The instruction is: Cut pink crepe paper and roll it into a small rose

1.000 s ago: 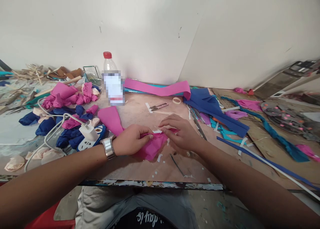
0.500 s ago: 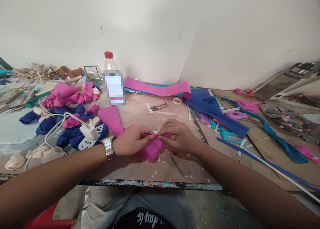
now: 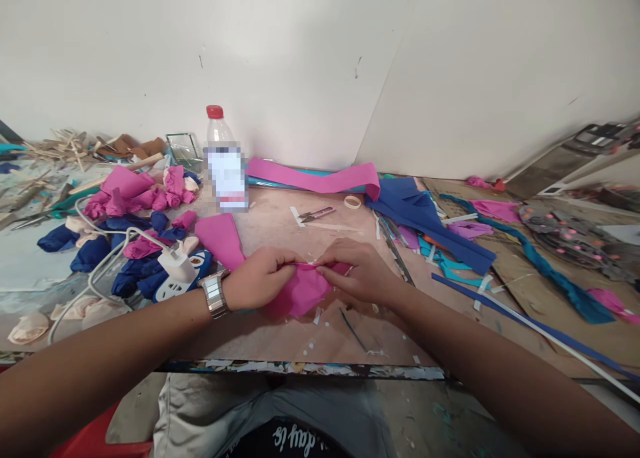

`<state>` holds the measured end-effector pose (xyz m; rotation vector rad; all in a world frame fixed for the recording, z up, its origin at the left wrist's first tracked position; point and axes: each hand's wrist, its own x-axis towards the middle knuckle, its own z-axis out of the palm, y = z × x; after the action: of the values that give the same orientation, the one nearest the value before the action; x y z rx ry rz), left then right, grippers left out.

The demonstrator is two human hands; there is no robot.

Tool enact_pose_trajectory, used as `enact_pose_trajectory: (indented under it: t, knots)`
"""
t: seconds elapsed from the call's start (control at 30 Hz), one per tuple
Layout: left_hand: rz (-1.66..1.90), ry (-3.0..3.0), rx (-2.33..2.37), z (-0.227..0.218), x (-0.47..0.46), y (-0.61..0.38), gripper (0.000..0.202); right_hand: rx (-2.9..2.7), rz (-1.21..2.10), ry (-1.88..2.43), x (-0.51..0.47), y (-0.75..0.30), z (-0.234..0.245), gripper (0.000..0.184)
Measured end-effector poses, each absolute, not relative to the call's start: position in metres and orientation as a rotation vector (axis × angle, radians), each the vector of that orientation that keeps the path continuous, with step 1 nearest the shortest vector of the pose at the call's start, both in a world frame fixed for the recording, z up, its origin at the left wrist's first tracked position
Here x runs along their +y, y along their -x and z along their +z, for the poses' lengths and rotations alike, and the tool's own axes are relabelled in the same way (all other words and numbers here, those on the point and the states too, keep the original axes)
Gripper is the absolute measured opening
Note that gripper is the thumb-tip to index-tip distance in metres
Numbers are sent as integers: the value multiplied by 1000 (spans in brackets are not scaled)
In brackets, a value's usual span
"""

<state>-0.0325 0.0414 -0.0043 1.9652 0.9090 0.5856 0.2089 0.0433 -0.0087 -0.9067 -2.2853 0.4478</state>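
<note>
Between my two hands a strip of pink crepe paper (image 3: 303, 291) is held by its upper edge, its lower part hanging flat over the table. My left hand (image 3: 260, 278), with a metal watch on the wrist, pinches the edge between thumb and fingers. A short gap away, my right hand (image 3: 355, 271) pinches the same edge, thumb toward me. Another pink length (image 3: 220, 238) lies on the table just beyond my left hand; whether it joins the held strip is hidden. Small thread snips (image 3: 319, 213) and a tape ring (image 3: 353, 202) lie beyond my hands.
Rolled pink and blue paper flowers (image 3: 93, 253) crowd the left, beside a power strip (image 3: 200, 266) and white cable. A red-capped bottle (image 3: 215, 113) stands behind a phone (image 3: 230, 178). Blue paper (image 3: 415, 205) lies at right. The table's front edge (image 3: 310, 368) is close.
My fingertips have moved slightly apart along the pink paper's upper edge. The gathered paper between them now looks flatter and wider. The view has shifted a little.
</note>
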Motion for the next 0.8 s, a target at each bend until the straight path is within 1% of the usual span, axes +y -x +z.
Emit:
enact_pose_trajectory:
  t: [0.13,0.33,0.6,0.8]
  knots:
    - [617,-1969,975,-4,43,33,38,-2260,470,927,43,-209,-5,10]
    - [690,-1940,1064,-5,45,34,24,-2245,494,943,43,-210,-3,9]
    - [814,-1925,1113,-7,48,36,10,-2227,487,980,46,-212,-2,8]
    - [922,-1907,1119,-5,48,36,8,-2195,509,1044,48,-214,-2,9]
